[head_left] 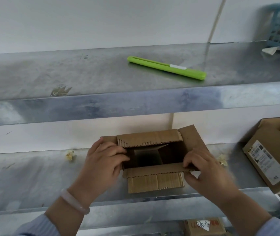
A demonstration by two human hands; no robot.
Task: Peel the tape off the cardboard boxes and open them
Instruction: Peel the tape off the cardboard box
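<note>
Near flap of the cardboard box (152, 183) is pinched at its right corner by the right hand (204, 169) (fingers on top, thumb beneath). Left rim is gripped by the left hand (103, 160), fingers curled into the opening. Box is open: flaps are folded outward, corrugated edges are torn ragged, interior is dark. It is set on the metal shelf (33, 176), near the front edge. Both wrists are angled inward; a pale bracelet (74, 201) is worn on the left. A green cutter (166, 68) is laid on the upper shelf (67, 74).
</note>
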